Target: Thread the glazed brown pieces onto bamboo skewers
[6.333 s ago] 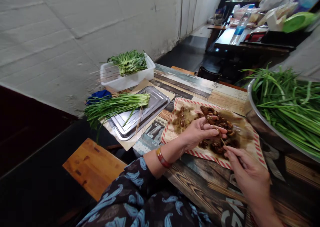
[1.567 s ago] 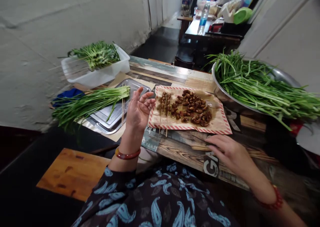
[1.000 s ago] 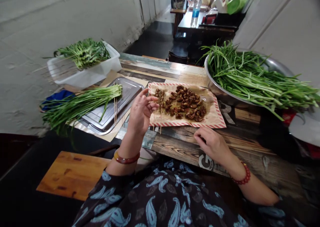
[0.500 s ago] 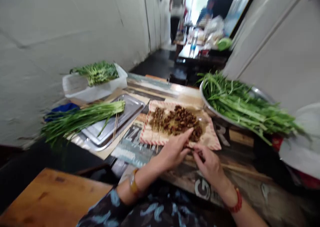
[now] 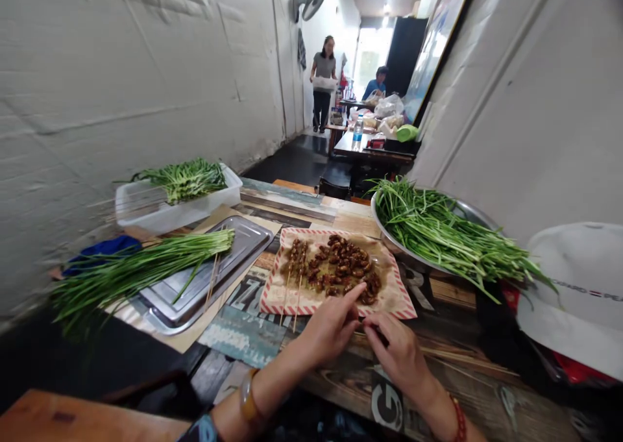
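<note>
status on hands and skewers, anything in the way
Left hand, right hand close together, grip unclear. Two loaded skewers on striped paper. Nothing visibly in the way.

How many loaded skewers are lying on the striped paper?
2. At the left of the striped paper lies one skewer, with the second skewer just right of it. The left hand could hide more.

Single head-worn camera, placed above the near side of the worktop (image 5: 243,335), facing forward and down. Left hand (image 5: 332,328) and right hand (image 5: 398,351) appear close, low in view; sight runs past the left wall (image 5: 146,78) to a distant bright opening (image 5: 370,56).
</note>
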`<control>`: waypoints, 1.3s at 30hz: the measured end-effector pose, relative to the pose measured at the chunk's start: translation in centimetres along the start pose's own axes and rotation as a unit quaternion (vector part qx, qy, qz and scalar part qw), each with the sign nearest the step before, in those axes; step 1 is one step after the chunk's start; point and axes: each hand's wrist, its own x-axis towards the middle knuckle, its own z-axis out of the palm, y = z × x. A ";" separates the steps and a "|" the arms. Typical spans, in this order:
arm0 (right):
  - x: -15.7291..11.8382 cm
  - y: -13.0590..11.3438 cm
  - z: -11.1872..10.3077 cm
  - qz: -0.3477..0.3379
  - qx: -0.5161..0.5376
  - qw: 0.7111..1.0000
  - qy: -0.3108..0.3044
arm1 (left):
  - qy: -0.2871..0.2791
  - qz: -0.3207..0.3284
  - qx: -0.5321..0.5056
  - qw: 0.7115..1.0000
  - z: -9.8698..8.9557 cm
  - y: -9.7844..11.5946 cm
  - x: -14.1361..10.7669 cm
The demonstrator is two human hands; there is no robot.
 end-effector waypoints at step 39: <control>5.3 -2.9 -1.7 -0.064 -0.090 0.994 0.008 | 0.116 0.013 -0.135 0.984 -12.0 0.4 0.2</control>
